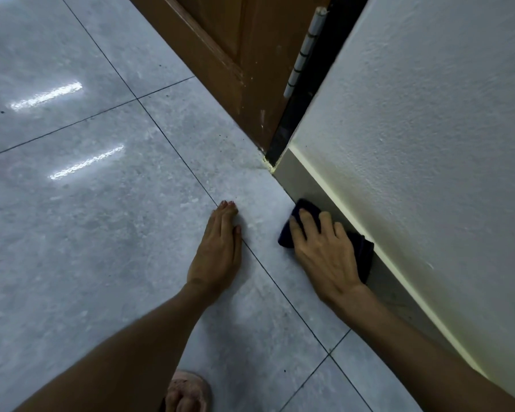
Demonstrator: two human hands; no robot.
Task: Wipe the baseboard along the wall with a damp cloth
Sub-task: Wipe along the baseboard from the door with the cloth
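Note:
A grey baseboard point(302, 176) runs along the foot of the white textured wall point(428, 129), from the door frame toward the lower right. My right hand point(324, 251) presses a dark navy cloth point(364, 254) flat against the baseboard where it meets the floor. The cloth shows beyond my fingertips and past the far side of my hand, the rest is under my palm. My left hand point(219, 251) lies flat on the grey floor tile, fingers together, holding nothing.
A brown wooden door point(235, 55) with a white hinge point(305, 52) stands at the top, next to a black door frame strip point(283, 135). Glossy grey floor tiles point(87, 218) with dark grout lines fill the left. A foot in a pink slipper point(188, 392) is at the bottom.

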